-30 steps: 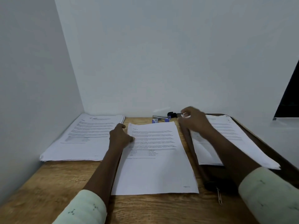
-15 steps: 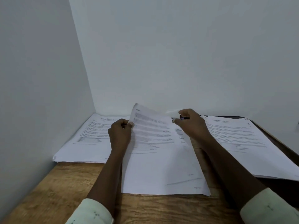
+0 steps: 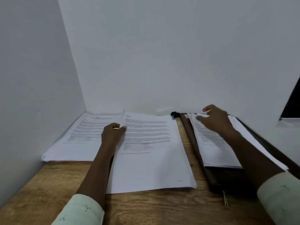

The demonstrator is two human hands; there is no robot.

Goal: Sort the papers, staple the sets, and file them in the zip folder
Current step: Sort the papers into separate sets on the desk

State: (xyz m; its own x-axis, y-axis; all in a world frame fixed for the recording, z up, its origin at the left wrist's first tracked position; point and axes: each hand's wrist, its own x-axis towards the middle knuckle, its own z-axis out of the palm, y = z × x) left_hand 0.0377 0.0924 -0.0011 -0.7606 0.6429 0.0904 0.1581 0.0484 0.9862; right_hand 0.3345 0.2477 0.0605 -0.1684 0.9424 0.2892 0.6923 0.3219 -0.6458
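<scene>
Papers (image 3: pixel 146 169) lie in three stacks on the wooden desk (image 3: pixel 48 184). The left hand (image 3: pixel 113 133) has its fingers curled and its thumb on the left edge of the middle stack (image 3: pixel 154 143), pinching that edge, which stands slightly raised. Just beside it, the left stack (image 3: pixel 76 137) lies flat in the far corner. The right hand (image 3: pixel 214 120) is blurred over the far end of the right stack (image 3: pixel 215 150), fingers spread; whether it grips a sheet cannot be told. That stack rests on the dark zip folder (image 3: pixel 230 181), whose metal zip pull (image 3: pixel 226 199) points toward the near edge. A small dark object (image 3: pixel 174 114), too small to identify, sits against the wall (image 3: pixel 162 62) between the middle stack and the folder.
</scene>
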